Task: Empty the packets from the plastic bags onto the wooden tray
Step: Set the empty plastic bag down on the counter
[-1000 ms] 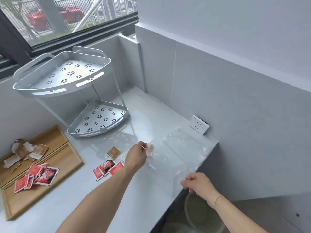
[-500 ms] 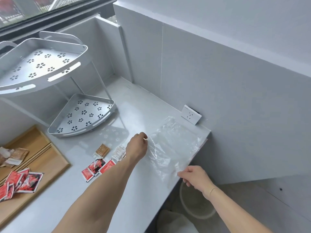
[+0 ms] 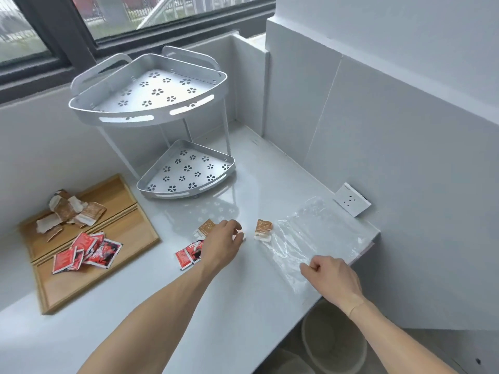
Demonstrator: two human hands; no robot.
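Note:
A clear plastic bag lies flat on the white counter near its right edge. My right hand pinches the bag's near corner. A brown packet lies at the bag's mouth. My left hand hovers just left of it, fingers curled on a small white-edged packet. Another brown packet and some red packets lie beside and partly under that hand. The wooden tray at the left holds brown packets and red packets.
A two-tier metal corner rack stands behind the packets. A loose wall socket rests by the right wall. The counter ends just right of the bag, with a round bin on the floor below it.
My left hand has drawn back to the left from the bag's mouth, and a brown packet now lies there. My right hand keeps its hold on the bag.

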